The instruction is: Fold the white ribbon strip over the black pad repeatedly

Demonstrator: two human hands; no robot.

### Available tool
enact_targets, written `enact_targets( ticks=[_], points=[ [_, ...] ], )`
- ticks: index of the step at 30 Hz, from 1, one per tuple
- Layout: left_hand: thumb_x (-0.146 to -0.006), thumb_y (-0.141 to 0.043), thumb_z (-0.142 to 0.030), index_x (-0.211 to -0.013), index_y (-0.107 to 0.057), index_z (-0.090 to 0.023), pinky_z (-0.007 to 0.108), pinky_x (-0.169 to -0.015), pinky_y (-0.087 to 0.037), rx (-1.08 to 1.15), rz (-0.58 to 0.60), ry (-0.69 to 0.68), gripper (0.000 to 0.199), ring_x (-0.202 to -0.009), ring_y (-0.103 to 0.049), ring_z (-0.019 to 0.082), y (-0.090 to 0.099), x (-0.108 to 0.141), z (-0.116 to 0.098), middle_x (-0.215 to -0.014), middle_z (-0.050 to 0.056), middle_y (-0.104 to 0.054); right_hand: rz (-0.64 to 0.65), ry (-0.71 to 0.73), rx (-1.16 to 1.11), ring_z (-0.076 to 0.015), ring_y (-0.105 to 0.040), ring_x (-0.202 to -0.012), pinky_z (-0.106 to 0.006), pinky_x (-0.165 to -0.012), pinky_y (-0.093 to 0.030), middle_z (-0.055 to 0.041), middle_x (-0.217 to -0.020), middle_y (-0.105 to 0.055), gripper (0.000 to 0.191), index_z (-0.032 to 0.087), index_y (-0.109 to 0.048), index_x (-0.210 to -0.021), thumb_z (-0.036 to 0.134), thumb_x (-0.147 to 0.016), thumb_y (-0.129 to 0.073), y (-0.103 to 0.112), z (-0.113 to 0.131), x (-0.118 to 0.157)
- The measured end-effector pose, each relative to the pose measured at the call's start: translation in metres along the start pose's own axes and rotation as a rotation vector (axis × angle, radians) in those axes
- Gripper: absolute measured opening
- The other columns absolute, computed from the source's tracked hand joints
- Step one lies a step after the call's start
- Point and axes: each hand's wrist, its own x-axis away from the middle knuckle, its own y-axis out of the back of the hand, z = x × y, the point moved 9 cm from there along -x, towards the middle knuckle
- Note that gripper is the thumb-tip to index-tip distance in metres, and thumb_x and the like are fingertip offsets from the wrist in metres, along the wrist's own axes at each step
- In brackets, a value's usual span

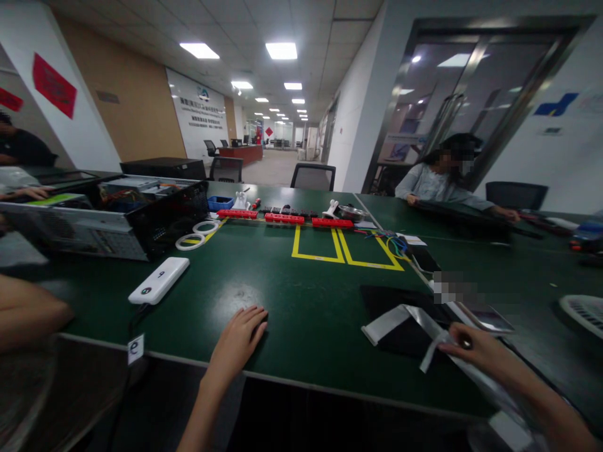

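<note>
My left hand (239,336) rests on the green table (301,307) near its front edge. Its fingers lie flat and stretched out, holding nothing. To the right, my right hand (473,351) pinches a silvery, translucent plastic strip (421,320). One end of the strip reaches over a flat black piece (396,339) on the table. More clear plastic hangs below my right wrist, with a white patch at the bottom; whether it is all one piece I cannot tell. A phone-like slab (485,314) lies just behind my right hand.
A white power bank (159,280) with a cable lies left, before an open computer case (141,220) and white rings (190,241). Red strips (284,218) line the back above yellow tape frames (320,257). Coloured wires (398,246) lie right. People sit at both sides.
</note>
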Motion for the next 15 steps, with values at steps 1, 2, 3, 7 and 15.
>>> enact_targets(
  ticks=[1, 2, 3, 7, 15],
  points=[
    [-0.092, -0.045, -0.028, -0.116, -0.062, -0.022, 0.043, -0.104, -0.038, 0.001, -0.002, 0.001, 0.030, -0.116, -0.056, 0.020, 0.000, 0.000, 0.001, -0.120, 0.005, -0.065, 0.018, -0.010, -0.068, -0.0219, -0.057, -0.066, -0.034, -0.061, -0.043, -0.0071, -0.067, -0.059, 0.029, 0.025, -0.052, -0.060, 0.052, -0.065, -0.060, 0.002, -0.001, 0.003],
    [-0.092, -0.045, -0.028, -0.116, -0.062, -0.022, 0.043, -0.104, -0.038, 0.001, -0.003, 0.001, 0.030, -0.116, -0.056, 0.020, 0.000, 0.000, 0.001, -0.120, 0.005, -0.065, 0.029, -0.033, -0.135, -0.0228, -0.059, -0.068, -0.034, -0.063, -0.045, -0.0092, -0.071, -0.062, 0.027, 0.024, -0.056, -0.064, 0.051, -0.066, -0.059, 0.004, -0.004, 0.007],
    [-0.092, -0.045, -0.028, -0.116, -0.062, -0.022, 0.044, -0.104, -0.038, -0.001, -0.004, 0.000, 0.030, -0.116, -0.056, 0.020, -0.001, 0.000, 0.001, -0.120, 0.005, -0.065, 0.028, -0.068, -0.196, -0.0237, -0.061, -0.071, -0.035, -0.064, -0.046, -0.0112, -0.075, -0.064, 0.027, 0.024, -0.059, -0.069, 0.051, -0.067, -0.058, 0.007, -0.009, 0.010],
    [-0.093, -0.044, -0.029, -0.115, -0.063, -0.022, 0.042, -0.104, -0.039, -0.015, 0.000, 0.000, 0.030, -0.116, -0.056, 0.020, 0.000, 0.000, 0.001, -0.120, 0.005, -0.065, -0.088, -0.273, -0.294, -0.0228, -0.062, -0.066, -0.034, -0.057, -0.045, -0.0138, -0.077, -0.064, 0.028, 0.026, -0.060, -0.079, 0.051, -0.068, -0.055, 0.020, -0.039, 0.026],
    [-0.093, -0.044, -0.029, -0.116, -0.062, -0.020, 0.042, -0.105, -0.037, -0.013, 0.010, 0.015, 0.030, -0.117, -0.055, 0.021, 0.003, -0.001, -0.002, -0.121, 0.005, -0.064, -0.264, -0.305, -0.026, -0.0220, -0.057, -0.059, -0.036, -0.057, -0.044, -0.0088, -0.063, -0.055, 0.025, 0.029, -0.041, -0.065, 0.051, -0.077, -0.038, 0.031, -0.042, 0.024]
  ],
)
